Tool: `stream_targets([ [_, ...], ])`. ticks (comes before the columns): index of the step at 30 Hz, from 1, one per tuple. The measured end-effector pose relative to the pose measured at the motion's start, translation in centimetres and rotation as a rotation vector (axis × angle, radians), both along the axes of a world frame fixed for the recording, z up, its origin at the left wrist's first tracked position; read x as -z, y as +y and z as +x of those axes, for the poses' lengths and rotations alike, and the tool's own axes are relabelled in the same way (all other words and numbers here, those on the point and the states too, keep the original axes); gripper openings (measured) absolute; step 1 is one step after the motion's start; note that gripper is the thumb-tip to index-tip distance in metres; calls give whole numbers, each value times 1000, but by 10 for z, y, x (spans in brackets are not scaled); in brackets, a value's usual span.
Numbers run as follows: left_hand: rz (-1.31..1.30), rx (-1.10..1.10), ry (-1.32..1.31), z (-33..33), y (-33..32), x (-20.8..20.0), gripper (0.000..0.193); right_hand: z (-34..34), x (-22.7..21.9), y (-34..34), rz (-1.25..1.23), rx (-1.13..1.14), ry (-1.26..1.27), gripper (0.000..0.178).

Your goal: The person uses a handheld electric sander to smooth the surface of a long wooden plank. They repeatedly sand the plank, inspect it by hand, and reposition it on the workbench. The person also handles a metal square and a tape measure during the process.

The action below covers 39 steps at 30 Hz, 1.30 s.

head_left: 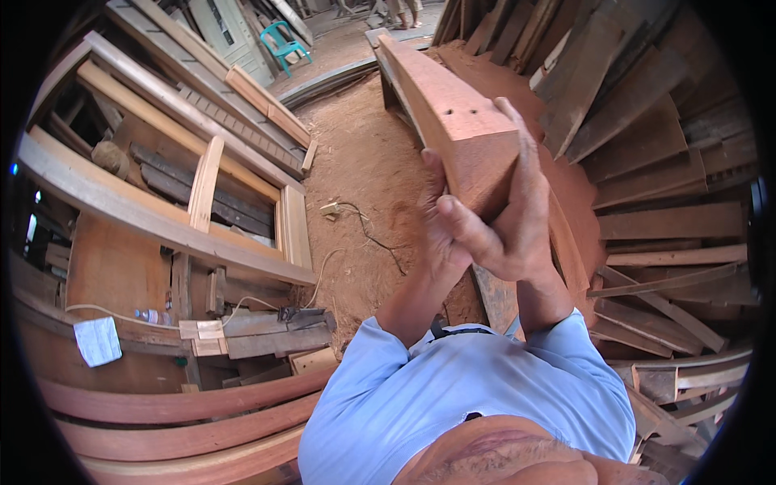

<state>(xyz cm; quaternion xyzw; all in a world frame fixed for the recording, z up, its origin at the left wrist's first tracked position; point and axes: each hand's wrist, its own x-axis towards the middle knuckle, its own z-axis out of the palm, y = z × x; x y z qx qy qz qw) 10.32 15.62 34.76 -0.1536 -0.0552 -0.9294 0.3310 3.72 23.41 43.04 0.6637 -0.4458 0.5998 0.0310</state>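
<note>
A thick reddish wooden beam [465, 105] runs away from me, its near end raised before my chest. Two small dark holes show in its top face close to that end. My left hand [440, 218] grips the beam's left side from below, with most of its fingers hidden. Against the right side lies my right hand [521, 214], its fingers stretched up along the wood and its thumb crossing toward my left hand. Both wrists come close together under the end face. Below the beam, a workbench [493, 295] shows in part.
A large wooden frame [194, 226] stands at left with a cable [242, 301] and a bottle [152, 317] nearby. Curved planks [186, 404] lie lower left. Boards [647, 97] lean at right beside sawdust [566, 202]. A green chair [283, 48] and a person's legs [408, 14] are far off.
</note>
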Motion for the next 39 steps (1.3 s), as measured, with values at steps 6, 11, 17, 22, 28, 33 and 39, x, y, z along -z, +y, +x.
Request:
stream_targets([
  [6, 8, -54, -217, 22, 19, -6, 76, -2, 24, 2, 3, 11, 49, 104],
  [11, 35, -75, -228, 26, 27, 15, 74, 0, 36, 11, 16, 2, 95, 103],
  [17, -151, -195, -285, 33, 44, 21, 72, 4, 56, 19, 14, 20, 116, 102],
  [22, -414, -378, -371, 38, 57, 18, 70, 3, 61, 18, -30, 13, 104, 101],
  [28, -388, -350, -348, 37, 52, 16, 70, 0, 50, 21, 10, 31, 131, 100],
  [33, 70, 17, -114, 25, 27, 13, 70, -3, 41, 14, 40, 11, 74, 102],
  [39, -128, -154, -145, 15, 3, -13, 65, -4, -3, -7, -51, 31, 103, 99],
])
